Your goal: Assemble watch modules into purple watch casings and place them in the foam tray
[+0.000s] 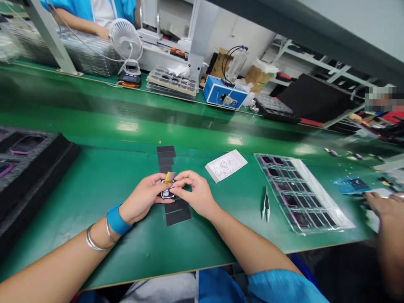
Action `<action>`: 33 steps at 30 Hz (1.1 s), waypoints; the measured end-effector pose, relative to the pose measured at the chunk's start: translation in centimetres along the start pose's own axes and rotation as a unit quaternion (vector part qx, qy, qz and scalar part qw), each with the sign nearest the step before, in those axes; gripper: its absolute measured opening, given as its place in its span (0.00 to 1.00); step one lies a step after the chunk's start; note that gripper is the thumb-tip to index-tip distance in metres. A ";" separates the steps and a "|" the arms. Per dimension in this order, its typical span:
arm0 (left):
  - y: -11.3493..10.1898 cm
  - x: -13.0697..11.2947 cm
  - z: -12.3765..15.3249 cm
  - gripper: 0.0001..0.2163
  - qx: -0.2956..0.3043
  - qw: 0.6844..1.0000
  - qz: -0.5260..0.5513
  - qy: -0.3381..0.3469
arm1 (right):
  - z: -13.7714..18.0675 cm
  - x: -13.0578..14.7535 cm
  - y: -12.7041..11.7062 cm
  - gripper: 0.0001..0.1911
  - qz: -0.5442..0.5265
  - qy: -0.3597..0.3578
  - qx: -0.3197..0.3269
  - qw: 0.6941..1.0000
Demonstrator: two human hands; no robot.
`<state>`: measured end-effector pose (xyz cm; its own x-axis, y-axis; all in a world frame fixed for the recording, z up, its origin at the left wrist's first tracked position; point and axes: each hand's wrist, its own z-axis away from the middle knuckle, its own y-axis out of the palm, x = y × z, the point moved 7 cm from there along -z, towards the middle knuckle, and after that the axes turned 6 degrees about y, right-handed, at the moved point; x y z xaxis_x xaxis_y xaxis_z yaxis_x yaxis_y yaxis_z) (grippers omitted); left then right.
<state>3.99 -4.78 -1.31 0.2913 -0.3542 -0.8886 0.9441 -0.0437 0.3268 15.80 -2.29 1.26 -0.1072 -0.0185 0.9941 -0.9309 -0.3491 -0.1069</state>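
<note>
My left hand (144, 200) grips a small smartwatch case (166, 193), its open inside facing up. From the case's upper edge stands a silver battery with yellow tape (169, 177). My right hand (199, 194) has thumb and forefinger pinched together at the case's right side; whatever lies between those fingertips is too small to make out. Beneath both hands runs a strip of black rectangular pads (178, 216) on the green bench (126, 252). A white card strewn with tiny dark bits (227, 165) lies beyond my right hand, and tweezers (266, 205) rest to its right.
A clear tray (292, 179) of purple-rimmed watch parts lies at right, near a co-worker's blurred hand (383, 206). Black foam trays (41, 168) stand at left. Along the back shelf are a white fan (125, 38), stacked trays (172, 82) and a blue box (224, 92).
</note>
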 end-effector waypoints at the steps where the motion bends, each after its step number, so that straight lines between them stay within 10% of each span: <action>1: 0.0 0.0 0.0 0.11 0.001 1.000 0.000 -0.002 | 0.0 0.0 0.0 0.12 0.008 0.002 -0.002 1.000; 17: -0.4 0.2 -0.3 0.14 -0.003 0.999 0.027 0.017 | 1.4 2.7 0.7 0.08 0.308 -0.197 -0.085 0.927; 22: -0.1 0.3 -0.4 0.14 0.015 1.000 0.004 0.011 | 0.8 2.2 -0.3 0.24 0.245 -0.145 -0.049 0.957; 33: 0.6 0.3 0.0 0.12 0.075 0.997 0.015 -0.003 | 0.7 2.4 -0.8 0.02 0.212 -0.141 -0.058 0.965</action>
<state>4.68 -4.93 -1.41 0.3180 -0.3627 -0.8760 0.9011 -0.1716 0.3982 16.51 -2.69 3.75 -0.4034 -0.3961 0.8249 -0.8590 -0.1468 -0.4905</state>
